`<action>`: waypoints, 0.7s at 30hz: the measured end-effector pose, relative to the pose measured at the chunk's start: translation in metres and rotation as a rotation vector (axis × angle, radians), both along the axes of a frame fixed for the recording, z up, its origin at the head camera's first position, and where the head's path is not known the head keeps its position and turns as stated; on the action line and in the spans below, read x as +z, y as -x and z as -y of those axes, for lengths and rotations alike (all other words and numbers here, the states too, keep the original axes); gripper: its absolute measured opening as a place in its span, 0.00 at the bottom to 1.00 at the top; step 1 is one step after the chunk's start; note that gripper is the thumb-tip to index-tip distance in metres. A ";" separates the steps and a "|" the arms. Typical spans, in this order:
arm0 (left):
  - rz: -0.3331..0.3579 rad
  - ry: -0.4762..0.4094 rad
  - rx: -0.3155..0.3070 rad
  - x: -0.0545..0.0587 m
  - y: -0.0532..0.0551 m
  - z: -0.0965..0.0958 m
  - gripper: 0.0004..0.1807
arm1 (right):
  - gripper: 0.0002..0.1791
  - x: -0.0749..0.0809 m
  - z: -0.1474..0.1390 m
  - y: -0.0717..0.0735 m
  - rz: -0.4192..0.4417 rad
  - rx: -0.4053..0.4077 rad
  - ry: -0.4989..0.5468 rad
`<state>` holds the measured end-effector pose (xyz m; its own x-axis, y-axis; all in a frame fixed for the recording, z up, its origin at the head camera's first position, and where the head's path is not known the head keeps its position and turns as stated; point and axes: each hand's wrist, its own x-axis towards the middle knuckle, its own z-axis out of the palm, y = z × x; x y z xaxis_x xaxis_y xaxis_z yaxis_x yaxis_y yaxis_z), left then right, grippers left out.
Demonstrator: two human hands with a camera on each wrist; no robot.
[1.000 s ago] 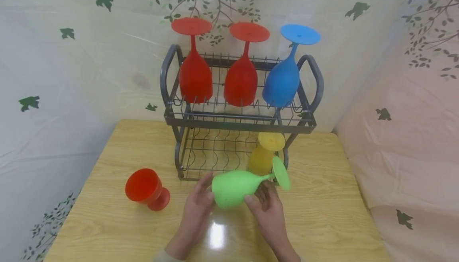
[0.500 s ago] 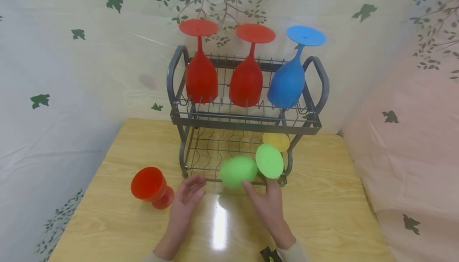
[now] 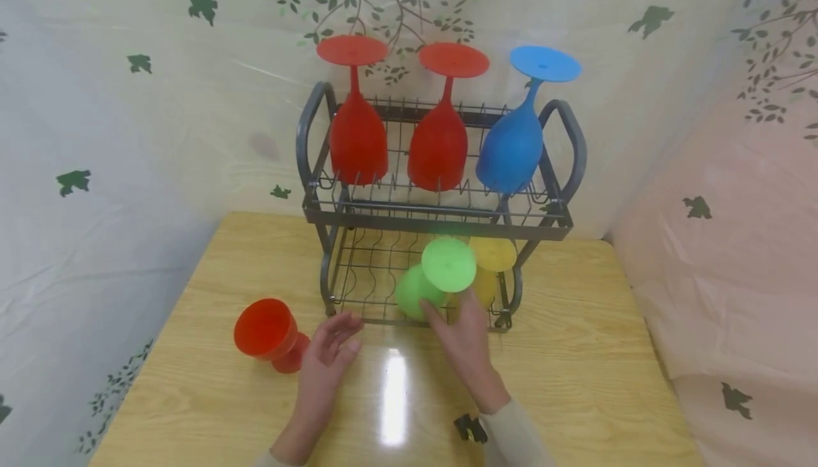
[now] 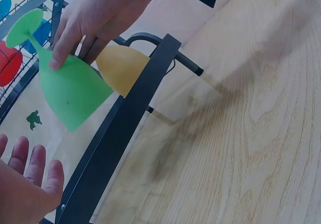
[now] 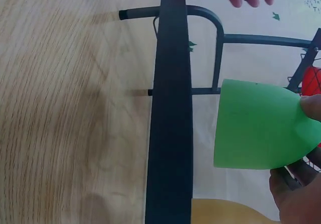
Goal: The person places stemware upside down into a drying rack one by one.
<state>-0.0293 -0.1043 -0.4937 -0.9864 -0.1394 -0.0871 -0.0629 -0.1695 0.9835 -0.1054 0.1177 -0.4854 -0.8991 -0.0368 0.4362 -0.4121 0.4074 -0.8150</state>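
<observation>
A green plastic goblet [image 3: 415, 289] is upside down at the lower tier of the dark dish rack [image 3: 434, 224], its round foot tilted up toward me. My right hand [image 3: 466, 343] holds it near the narrow end of the bowl, thumb on one side and fingers on the other, as the right wrist view shows. Just right of it stands an inverted yellow goblet [image 3: 492, 254], partly hidden by the green one. My left hand [image 3: 326, 367] holds nothing; its fingers are loosely bent, in front of the rack's left front corner. A red cup [image 3: 265, 328] leans at that hand's left.
On the upper tier, two red goblets [image 3: 359, 140] and a blue goblet [image 3: 511, 147] stand inverted between the wires. The rack rests on a wooden table [image 3: 575, 353], with a patterned cloth [image 3: 160, 140] behind it. A black strap piece [image 3: 471, 428] sits by my right sleeve.
The green goblet has gone from lying sideways between both hands to upside down at the lower tier, carried by my right hand. My left hand has let go and moved left.
</observation>
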 end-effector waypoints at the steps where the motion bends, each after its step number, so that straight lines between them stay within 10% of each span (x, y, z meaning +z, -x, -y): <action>1: 0.001 -0.001 0.001 0.000 0.000 0.000 0.27 | 0.40 0.000 0.001 0.002 0.003 0.002 -0.007; 21: -0.035 -0.010 0.020 -0.006 -0.002 -0.001 0.28 | 0.40 -0.015 0.010 0.019 0.171 -0.053 -0.142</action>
<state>-0.0276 -0.1034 -0.4998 -0.9860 -0.1581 -0.0539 -0.0248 -0.1803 0.9833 -0.1247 0.1076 -0.5008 -0.9619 -0.0381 0.2708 -0.2477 0.5406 -0.8040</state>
